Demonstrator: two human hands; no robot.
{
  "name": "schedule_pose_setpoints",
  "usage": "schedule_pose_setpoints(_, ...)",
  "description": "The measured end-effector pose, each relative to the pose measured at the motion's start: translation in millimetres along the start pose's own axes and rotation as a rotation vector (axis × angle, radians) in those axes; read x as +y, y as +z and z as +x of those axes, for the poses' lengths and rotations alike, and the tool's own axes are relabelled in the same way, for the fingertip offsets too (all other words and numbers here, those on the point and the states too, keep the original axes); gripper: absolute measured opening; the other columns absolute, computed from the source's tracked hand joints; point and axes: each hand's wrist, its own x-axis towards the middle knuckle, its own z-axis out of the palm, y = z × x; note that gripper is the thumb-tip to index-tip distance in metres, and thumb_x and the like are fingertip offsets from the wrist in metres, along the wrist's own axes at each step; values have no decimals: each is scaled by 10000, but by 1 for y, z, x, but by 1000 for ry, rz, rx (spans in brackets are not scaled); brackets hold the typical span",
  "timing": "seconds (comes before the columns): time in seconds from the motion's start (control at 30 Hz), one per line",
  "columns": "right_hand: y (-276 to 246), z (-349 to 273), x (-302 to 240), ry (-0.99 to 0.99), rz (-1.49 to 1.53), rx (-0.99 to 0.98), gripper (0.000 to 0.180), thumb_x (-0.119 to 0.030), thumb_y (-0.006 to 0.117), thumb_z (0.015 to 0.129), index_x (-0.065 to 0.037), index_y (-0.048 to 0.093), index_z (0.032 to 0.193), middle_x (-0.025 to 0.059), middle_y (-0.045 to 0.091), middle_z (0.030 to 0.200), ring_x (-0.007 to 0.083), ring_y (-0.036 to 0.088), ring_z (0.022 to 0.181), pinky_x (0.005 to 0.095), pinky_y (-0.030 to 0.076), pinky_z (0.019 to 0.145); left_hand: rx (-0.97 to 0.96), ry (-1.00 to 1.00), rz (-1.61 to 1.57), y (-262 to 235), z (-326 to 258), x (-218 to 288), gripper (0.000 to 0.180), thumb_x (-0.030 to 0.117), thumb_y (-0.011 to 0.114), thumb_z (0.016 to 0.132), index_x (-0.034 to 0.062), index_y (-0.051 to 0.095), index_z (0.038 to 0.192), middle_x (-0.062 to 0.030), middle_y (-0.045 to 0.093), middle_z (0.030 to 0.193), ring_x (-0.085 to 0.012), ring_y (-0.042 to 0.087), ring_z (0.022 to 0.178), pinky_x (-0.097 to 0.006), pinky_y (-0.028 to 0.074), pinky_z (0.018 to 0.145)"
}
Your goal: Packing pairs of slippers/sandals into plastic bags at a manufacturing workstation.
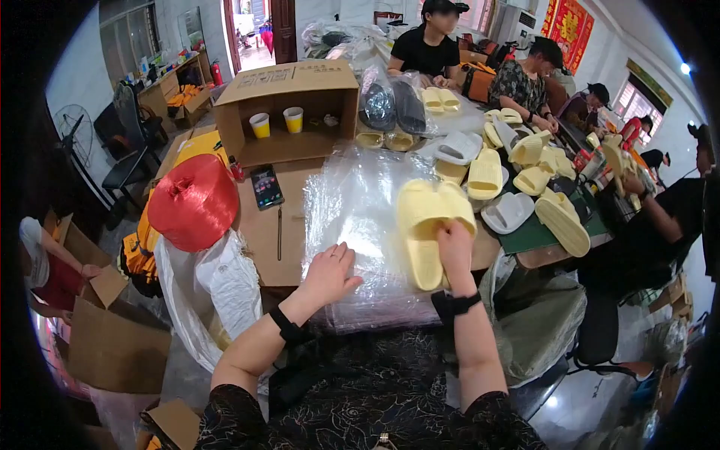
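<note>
A: Start close in. What are the hands doing?

B: The right hand (454, 244) is clamped on a pair of yellow slippers (429, 225), held together and stood nearly on end. Their long axis runs from the hand up and away, leaning a little left. The left hand (330, 274) lies flat, fingers spread apart, on a stack of clear bags (360, 217) and holds nothing.

A: How do slippers and bags lie to each other?

B: The slippers are over the right edge of the bags, just right of the left hand. So the bags lie left of the right hand, and the left hand is the nearer one, already touching the top sheet. I cannot tell whether it has pinched a bag open.

A: Anything beside them?

B: Left of the bags, a red spool (193, 201) of twine sits over a white sack (225, 281). Beyond it a phone (266, 186) lies on the brown tabletop.

A: And farther out?

B: An open brown carton (289, 109) lies on its side with two yellow cups (276, 121) inside; dark print marks its top flap. Right of it, loose slippers (517, 169), yellow and white, cover the table, with other people seated around. On the far wall hangs a red banner (570, 26) with gold figures. At the left edge, another person handles a plain brown box (112, 337) on the floor.
</note>
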Motion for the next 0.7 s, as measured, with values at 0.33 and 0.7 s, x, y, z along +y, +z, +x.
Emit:
schedule_pose_setpoints(0.33,-87,-94,31,245,611,200,249,-156,602,966,66,620,1078,48,675,954,101,581,830,265,458,744,-201,19,-243,-19,12,38,562,438,736,799,95,616,1227,-138,565,1284,-341,526,1177,-414,449,995)
schedule_pose_setpoints(0.7,-97,-125,40,236,628,120,235,-100,590,953,60,623,1121,69,682,1028,119,602,921,269,462,825,-27,91,-266,3,17,24,336,282,760,777,131,702,1071,-97,604,1244,-315,542,1137,-405,469,956)
